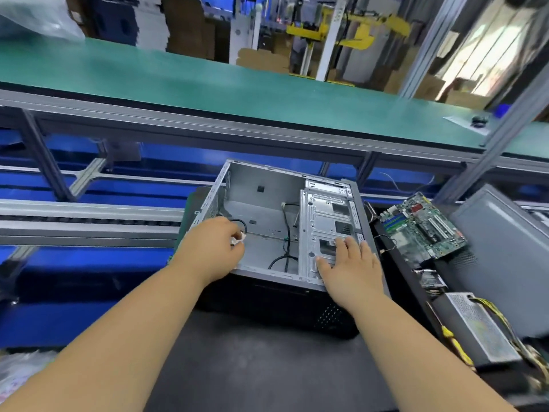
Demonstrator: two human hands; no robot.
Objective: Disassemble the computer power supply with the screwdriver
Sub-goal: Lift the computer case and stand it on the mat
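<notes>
Your left hand (215,248) reaches into the open computer case (267,221), fingers curled round a small white connector (239,239) on the end of a black cable (242,226). That plug will likely be light and a little brittle, so grip its body rather than tugging the soft lead.

The case lies on its side on the dark bench (267,367), nearly gutted. I judge its thin sheet-metal edges stiff but sharp.

Your right hand (352,263) lies flat on the drive cage (326,230), fingers spread and straight, holding nothing; it looks like it is steadying the chassis.

Further right, the motherboard (423,227) rests tilted near a grey side panel (502,251).

The power supply (475,328) sits at the bench's right edge, well apart from both hands and already out of the case. Expect a dense, rigid metal box with a slippery perforated skin (its yellow-and-black wire bundle is floppy, no handle). Hold it by opposite side walls. The yellow-handled screwdriver (454,341) lies just beside it, untouched.
</notes>
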